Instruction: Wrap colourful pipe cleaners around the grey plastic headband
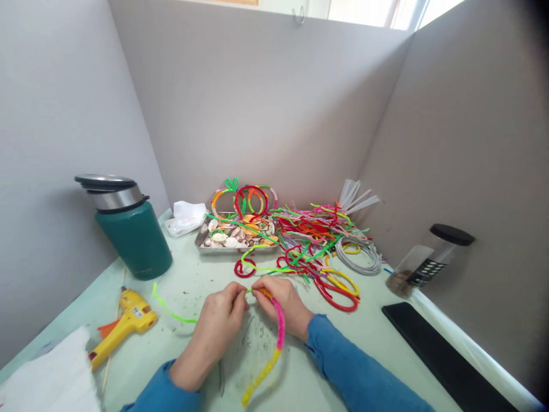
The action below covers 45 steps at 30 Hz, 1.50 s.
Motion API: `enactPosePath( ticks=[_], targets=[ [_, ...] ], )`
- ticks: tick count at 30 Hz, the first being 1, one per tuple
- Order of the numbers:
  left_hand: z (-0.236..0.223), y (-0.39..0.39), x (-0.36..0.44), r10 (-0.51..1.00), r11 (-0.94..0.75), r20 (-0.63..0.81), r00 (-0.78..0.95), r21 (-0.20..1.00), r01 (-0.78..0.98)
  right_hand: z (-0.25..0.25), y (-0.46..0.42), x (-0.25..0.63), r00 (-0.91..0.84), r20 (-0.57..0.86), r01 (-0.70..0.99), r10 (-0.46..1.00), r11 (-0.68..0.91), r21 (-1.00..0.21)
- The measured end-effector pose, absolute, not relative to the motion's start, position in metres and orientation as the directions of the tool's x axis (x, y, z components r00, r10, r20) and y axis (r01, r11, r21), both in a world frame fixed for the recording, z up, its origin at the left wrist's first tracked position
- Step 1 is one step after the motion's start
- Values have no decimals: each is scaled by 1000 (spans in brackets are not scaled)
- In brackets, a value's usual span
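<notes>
My left hand [221,320] pinches a bright green pipe cleaner [171,312], whose loose end trails out to the left over the table. Close beside it, my right hand [281,300] is closed on a curved stem [279,326] wrapped in orange, pink and yellow fuzz. That wrapped stem hangs down toward me in an arc, its yellow tip lowest. The green strand runs between my fingertips to the orange end of the stem; the exact joint is hidden by my fingers.
A metal tray [235,250] of seashells stands behind my hands, with wrapped rings [251,200] on it. Piled pipe cleaners [313,226] and coiled wire [360,254] lie to its right. On the left are a yellow glue gun [128,320] and a green bottle [132,240]; a jar [429,263] stands right.
</notes>
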<state>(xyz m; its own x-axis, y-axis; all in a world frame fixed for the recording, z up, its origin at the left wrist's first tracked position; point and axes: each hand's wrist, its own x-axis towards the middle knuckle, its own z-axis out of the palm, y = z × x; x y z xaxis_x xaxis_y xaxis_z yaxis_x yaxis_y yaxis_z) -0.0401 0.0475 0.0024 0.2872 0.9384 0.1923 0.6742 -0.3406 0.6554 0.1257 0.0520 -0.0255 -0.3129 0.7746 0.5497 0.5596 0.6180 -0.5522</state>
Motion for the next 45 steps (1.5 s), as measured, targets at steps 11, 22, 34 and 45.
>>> enactPosePath(
  ticks=[11,22,34,45],
  targets=[
    [-10,50,-29,879,144,-170,446,985,92,-25,49,122,-215,564,479,797,590,-651],
    [-9,40,-29,877,-240,25,479,887,394,-23,50,120,-232,353,313,906,413,-855],
    [9,51,-46,925,-370,217,313,710,600,-22,51,120,-248,396,231,884,451,-862],
    [3,56,-45,937,-249,105,334,870,425,-21,52,118,-309,162,55,937,188,-981]
  ],
)
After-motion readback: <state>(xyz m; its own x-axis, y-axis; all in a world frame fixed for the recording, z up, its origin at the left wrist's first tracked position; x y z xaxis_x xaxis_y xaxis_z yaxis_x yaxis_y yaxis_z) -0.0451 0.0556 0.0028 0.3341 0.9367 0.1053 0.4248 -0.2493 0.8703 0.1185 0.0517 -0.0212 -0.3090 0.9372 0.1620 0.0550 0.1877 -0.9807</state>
